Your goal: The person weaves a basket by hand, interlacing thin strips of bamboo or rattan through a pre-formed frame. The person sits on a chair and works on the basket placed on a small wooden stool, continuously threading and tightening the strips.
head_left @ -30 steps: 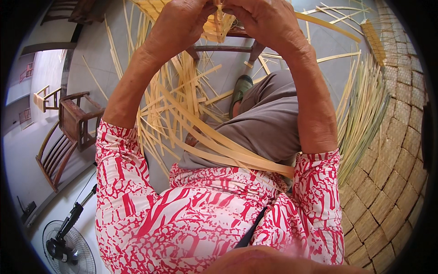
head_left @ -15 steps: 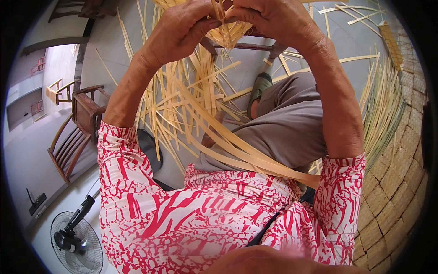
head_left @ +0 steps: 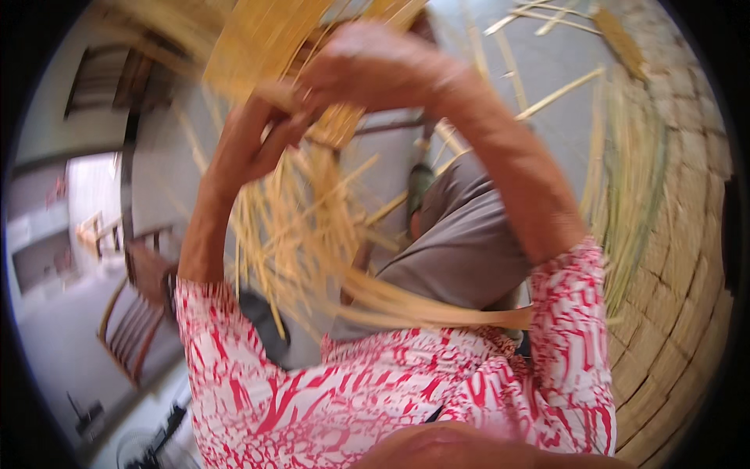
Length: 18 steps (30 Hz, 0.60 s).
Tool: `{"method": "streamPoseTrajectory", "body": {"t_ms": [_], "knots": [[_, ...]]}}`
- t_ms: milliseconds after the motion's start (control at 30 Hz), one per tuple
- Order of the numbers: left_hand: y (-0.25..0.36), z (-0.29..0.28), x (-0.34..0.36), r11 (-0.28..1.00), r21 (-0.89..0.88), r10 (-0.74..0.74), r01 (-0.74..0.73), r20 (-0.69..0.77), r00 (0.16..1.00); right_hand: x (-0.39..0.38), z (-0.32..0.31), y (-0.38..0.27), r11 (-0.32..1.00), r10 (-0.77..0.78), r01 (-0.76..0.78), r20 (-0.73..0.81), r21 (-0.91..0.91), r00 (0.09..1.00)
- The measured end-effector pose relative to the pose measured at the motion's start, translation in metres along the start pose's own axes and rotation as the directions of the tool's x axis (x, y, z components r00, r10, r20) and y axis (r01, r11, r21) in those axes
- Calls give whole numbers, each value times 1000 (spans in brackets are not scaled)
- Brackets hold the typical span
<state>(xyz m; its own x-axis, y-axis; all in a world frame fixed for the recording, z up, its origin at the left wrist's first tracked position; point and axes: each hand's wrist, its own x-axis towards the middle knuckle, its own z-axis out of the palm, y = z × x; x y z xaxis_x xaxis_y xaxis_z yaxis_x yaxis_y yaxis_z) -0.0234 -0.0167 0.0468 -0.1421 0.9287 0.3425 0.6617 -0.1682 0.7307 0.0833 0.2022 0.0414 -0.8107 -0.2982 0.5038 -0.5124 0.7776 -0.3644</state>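
My left hand [head_left: 262,137] has curled fingers at the lower edge of a woven bamboo piece [head_left: 259,39], held high in front of me; exactly what they pinch is hidden. Blurred by motion, my right hand [head_left: 359,66] crosses over the piece just above my left, its fingertips close to the left ones and indistinct. Beneath, a wooden stool or bench [head_left: 384,125] shows partly. Long pale strips [head_left: 418,311] lie across my grey-trousered lap.
Loose strips [head_left: 285,215] litter the floor. Greenish strips [head_left: 625,195] lie at right beside stacked woven squares [head_left: 664,336] and a narrow woven piece [head_left: 617,43]. Wooden chairs [head_left: 125,332] line the left; a fan [head_left: 160,438] is at lower left. My sandalled foot [head_left: 418,187] is ahead.
Both hands have swung leftward; the left is lower and the right now crosses above it. The woven piece shows larger at upper left. The view is blurred and shifted.
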Motion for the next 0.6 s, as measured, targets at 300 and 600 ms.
{"method": "streamPoseTrajectory", "body": {"t_ms": [300, 600], "knots": [[5, 4, 11, 980, -25, -200, 199, -234, 952, 9, -21, -10, 962, 234, -231, 3, -144, 972], [-11, 21, 7, 977, -29, -200, 211, -473, 858, -21, 17, -14, 656, 719, -496, -272, 568, 640]]}}
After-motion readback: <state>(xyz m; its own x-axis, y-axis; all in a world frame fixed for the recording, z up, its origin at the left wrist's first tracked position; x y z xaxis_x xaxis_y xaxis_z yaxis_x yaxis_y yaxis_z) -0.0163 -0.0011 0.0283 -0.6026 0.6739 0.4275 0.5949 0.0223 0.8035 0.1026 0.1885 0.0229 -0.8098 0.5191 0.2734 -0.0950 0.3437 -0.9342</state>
